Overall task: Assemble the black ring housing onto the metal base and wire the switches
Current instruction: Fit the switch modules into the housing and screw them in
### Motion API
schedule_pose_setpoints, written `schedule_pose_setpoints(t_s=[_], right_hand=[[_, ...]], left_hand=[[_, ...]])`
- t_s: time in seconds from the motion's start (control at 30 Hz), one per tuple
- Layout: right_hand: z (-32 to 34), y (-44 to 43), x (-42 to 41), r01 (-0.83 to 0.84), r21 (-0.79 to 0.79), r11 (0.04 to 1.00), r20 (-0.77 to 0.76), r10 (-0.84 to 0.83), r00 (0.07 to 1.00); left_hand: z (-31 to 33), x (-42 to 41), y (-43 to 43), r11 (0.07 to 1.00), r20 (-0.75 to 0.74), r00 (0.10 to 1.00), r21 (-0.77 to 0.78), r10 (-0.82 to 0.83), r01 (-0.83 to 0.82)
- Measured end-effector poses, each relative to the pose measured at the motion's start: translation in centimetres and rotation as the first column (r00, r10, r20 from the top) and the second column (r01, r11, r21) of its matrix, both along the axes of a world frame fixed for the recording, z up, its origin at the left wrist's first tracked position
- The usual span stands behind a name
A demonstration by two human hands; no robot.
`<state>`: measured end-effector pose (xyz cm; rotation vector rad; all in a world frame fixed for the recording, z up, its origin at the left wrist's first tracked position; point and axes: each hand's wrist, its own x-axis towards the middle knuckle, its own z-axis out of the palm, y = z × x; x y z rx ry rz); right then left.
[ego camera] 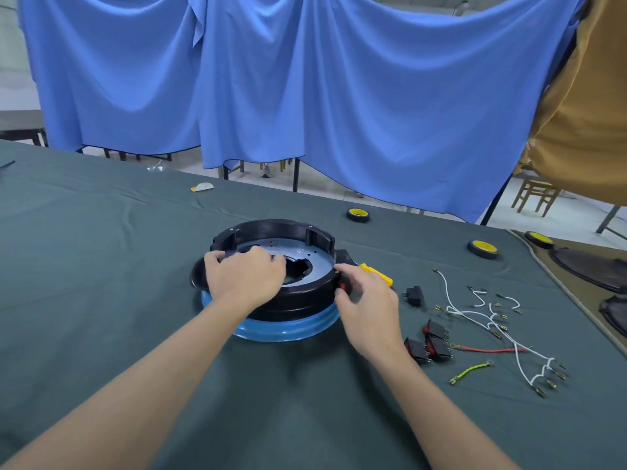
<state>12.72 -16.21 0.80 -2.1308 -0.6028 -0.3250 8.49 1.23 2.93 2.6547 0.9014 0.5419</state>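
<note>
The black ring housing (pixel 281 228) sits around a grey metal base plate (pixel 305 254), all on top of a blue ring (pixel 288 329) on the table. My left hand (pixel 246 276) lies over the housing's near left rim, fingers curled down onto the plate's edge. My right hand (pixel 368 308) pinches a red switch (pixel 342 286) at the housing's right side wall. Three more red-and-black switches (pixel 429 340) lie to the right, beside white wires (pixel 488 320), a red wire (pixel 488 350) and a yellow-green wire (pixel 470 370).
A yellow-handled screwdriver (pixel 376 273) lies just right of the housing. A small black part (pixel 414 295) is near the wires. Two tape rolls (pixel 358 214) (pixel 483 248) and a third (pixel 539 239) sit at the back right. Dark mats lie at the table's right edge.
</note>
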Motion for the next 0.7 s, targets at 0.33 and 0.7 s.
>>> schedule_pose_setpoints(t_s=[0.33,0.7], right_hand=[[-0.1,-0.9,-1.6,0.206,0.198,0.958,0.021,-0.214,0.976],[-0.4,-0.3,-2.5,0.181,0.252,0.951,0.003,-0.188,0.982]], left_hand=[[0.6,1.0,-5.9,0.986,-0.018,0.986,0.033,-0.166,0.166],[1.4,0.2,2.3,0.874,-0.186,0.858,-0.006,-0.479,0.486]])
